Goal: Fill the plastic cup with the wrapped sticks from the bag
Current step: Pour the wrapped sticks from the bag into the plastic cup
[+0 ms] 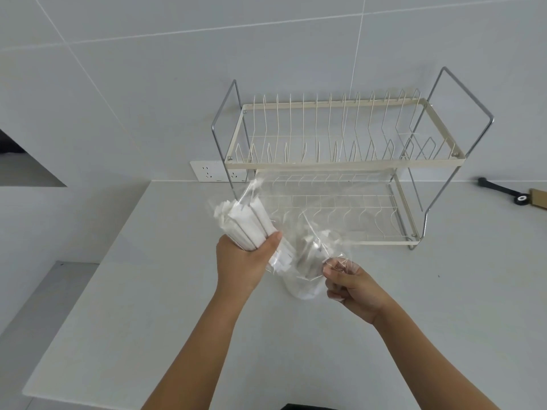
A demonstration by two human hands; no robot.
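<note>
Two hands: left hand (245, 261) gripping one bundle of wrapped sticks (247, 224); right hand (352, 287) pinching one clear bag (310, 208), before one dish rack (334, 161); one tabletop (148, 291).

We see even, soft daylight, faint shadows, glare on the bag (313, 208), wide-angle bending at the edges, mild blur.

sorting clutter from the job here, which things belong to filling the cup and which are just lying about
In the job:
sticks, held in the left hand
bag, pinched by the right hand
cup

Lying about:
dish rack
black tool
socket
</note>
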